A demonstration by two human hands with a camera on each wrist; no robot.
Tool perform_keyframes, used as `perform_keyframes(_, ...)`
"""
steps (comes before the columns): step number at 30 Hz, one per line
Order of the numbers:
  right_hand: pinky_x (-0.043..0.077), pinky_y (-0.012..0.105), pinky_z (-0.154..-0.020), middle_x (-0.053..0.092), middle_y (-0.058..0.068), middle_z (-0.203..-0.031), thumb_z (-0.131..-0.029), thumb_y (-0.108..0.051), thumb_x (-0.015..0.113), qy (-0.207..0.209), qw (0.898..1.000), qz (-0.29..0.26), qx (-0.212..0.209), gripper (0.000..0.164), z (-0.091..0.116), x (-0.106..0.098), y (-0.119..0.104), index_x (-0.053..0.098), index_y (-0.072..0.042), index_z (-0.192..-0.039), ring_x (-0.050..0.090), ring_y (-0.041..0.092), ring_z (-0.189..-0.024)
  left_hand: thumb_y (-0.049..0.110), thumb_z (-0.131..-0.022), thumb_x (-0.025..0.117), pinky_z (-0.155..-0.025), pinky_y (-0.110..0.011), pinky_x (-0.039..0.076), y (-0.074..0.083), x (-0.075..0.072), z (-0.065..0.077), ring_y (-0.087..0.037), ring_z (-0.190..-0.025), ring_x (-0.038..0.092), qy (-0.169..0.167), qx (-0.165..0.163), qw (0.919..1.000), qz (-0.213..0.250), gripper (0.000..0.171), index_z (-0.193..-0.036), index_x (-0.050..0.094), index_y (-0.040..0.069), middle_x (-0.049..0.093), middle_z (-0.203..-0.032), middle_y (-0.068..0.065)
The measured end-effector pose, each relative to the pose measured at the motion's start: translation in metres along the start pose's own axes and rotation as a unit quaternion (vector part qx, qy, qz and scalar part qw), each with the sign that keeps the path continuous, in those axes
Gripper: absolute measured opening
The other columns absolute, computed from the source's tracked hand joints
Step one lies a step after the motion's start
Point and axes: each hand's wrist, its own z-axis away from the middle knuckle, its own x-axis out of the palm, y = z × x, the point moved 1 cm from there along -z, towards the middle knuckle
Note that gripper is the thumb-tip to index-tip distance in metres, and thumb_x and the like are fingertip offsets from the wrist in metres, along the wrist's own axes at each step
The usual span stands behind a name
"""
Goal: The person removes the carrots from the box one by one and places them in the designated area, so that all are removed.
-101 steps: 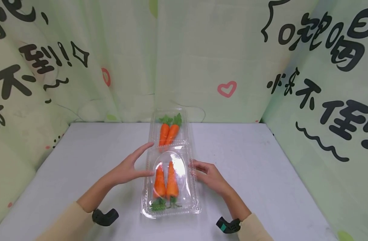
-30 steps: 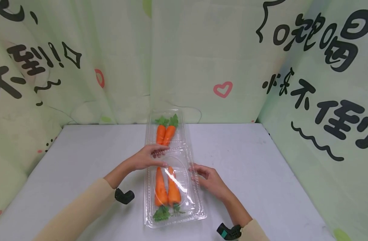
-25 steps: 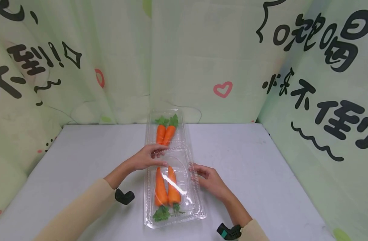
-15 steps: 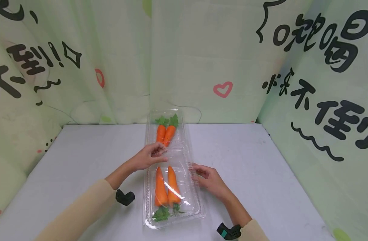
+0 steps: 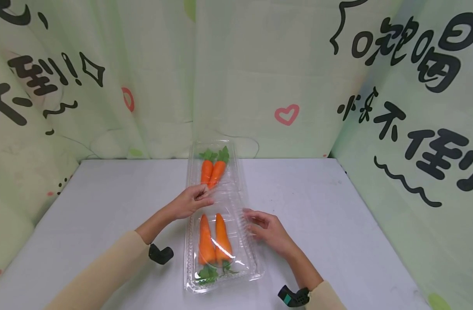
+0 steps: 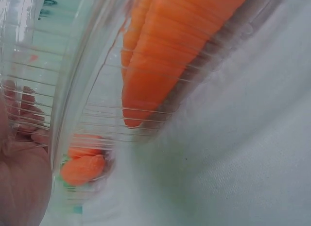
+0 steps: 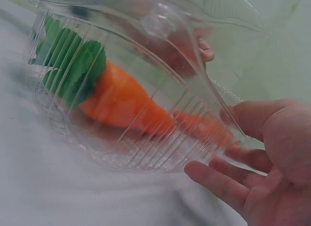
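Two orange carrots (image 5: 222, 241) with green tops lie in a near clear plastic clamshell box (image 5: 240, 269). Their tips point away from me. My left hand (image 5: 191, 202) pinches the box lid at its far end, and the lid appears raised there. Part of that hand (image 6: 24, 187) shows at the left of the left wrist view, its fingers behind plastic. My right hand (image 5: 269, 230) holds the right side of the box. In the right wrist view, its thumb (image 7: 250, 116) meets the plastic rim and its fingertips (image 7: 197, 172) touch the ribbed wall.
Directly beyond stands a second clear box (image 5: 232, 172) with two carrots (image 5: 217, 172), tops pointing away; the near box adjoins or overlaps it, I cannot tell which. A white table (image 5: 310, 206) lies underneath, and a printed green curtain (image 5: 240, 77) surrounds it.
My left hand came in from the left with fingers spread, then drew its fingers together on the lid's far edge. The lid edge rose slightly. My right hand stayed at the box's side.
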Motion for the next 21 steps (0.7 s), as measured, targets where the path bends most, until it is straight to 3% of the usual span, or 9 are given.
perform_keyframes(4, 0.058, 0.03, -0.081, 0.049, 0.013, -0.146, -0.092, -0.019, 0.066, -0.001, 1.0, -0.004, -0.002, 0.035, -0.001, 0.0, 0.001, 0.062, -0.006, -0.124, 0.051, 0.038, -0.13, 0.02, -0.093, 0.064, -0.064, -0.021, 0.036, -0.002, -0.001, 0.002, -0.014, -0.071, 0.044, 0.003, 0.018, 0.9998, 0.007, 0.028, -0.079, 0.042, 0.008, 0.037, -0.071, 0.001)
perform_keyframes(7, 0.059, 0.03, -0.08, 0.049, 0.013, -0.146, -0.092, -0.018, 0.066, 0.001, 1.0, -0.003, -0.003, 0.033, -0.001, 0.0, 0.001, 0.063, -0.006, -0.122, 0.051, 0.038, -0.13, 0.026, -0.093, 0.064, -0.064, -0.021, 0.036, -0.015, -0.001, -0.001, -0.015, -0.072, 0.044, 0.01, 0.033, 0.9993, 0.015, 0.03, -0.08, 0.043, 0.008, 0.038, -0.072, 0.0)
perform_keyframes(10, 0.059, 0.031, -0.08, 0.049, 0.013, -0.146, -0.092, -0.018, 0.066, 0.003, 1.0, -0.004, -0.004, 0.033, -0.001, 0.0, 0.0, 0.063, -0.005, -0.121, 0.051, 0.038, -0.13, 0.032, -0.092, 0.063, -0.065, -0.021, 0.036, -0.015, -0.001, 0.0, -0.013, -0.073, 0.045, 0.016, 0.05, 0.9984, 0.018, 0.032, -0.081, 0.045, 0.008, 0.038, -0.072, 0.002)
perform_keyframes(17, 0.059, 0.031, -0.079, 0.047, 0.015, -0.147, -0.092, -0.016, 0.065, -0.001, 1.0, -0.005, -0.01, 0.033, -0.002, 0.001, -0.001, 0.061, -0.003, -0.122, 0.05, 0.04, -0.131, 0.062, -0.081, 0.06, -0.062, -0.021, 0.035, -0.017, -0.002, 0.002, -0.011, -0.07, 0.044, 0.027, 0.074, 0.9959, 0.045, 0.056, -0.079, 0.046, 0.008, 0.04, -0.07, 0.001)
perform_keyframes(21, 0.059, 0.032, -0.078, 0.048, 0.016, -0.147, -0.092, -0.017, 0.064, 0.0, 1.0, -0.002, -0.016, 0.032, -0.002, 0.001, -0.001, 0.062, -0.004, -0.121, 0.05, 0.04, -0.13, 0.066, -0.078, 0.059, -0.062, -0.02, 0.036, -0.017, -0.003, 0.001, -0.011, -0.07, 0.044, 0.026, 0.083, 0.9948, 0.053, 0.06, -0.078, 0.048, 0.008, 0.04, -0.071, 0.0)
